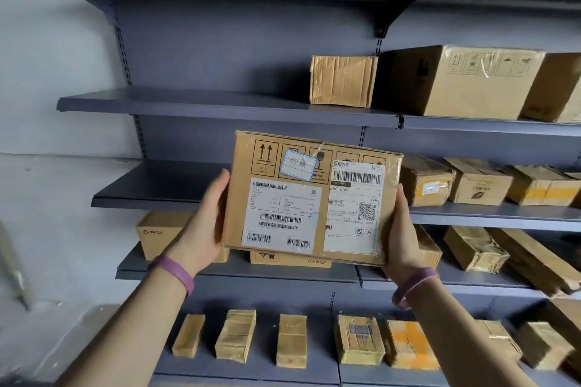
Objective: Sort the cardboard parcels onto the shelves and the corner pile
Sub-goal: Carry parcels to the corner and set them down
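The left hand [206, 225] and right hand [401, 229] clasped the parcel [311, 198] by its sides, fingers wrapped behind it, holding it up before the shelves [188, 104] with labels facing the person, probably to read where it belonged.

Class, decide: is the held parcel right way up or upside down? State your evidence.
Right way up: arrows on the parcel point upward; its labels read upright.

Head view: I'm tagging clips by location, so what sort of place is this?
Probably a parcel storeroom or courier pickup point: grey metal shelves run along the wall, taped cardboard parcels sit in rows on them, and the held box carries barcoded shipping labels.
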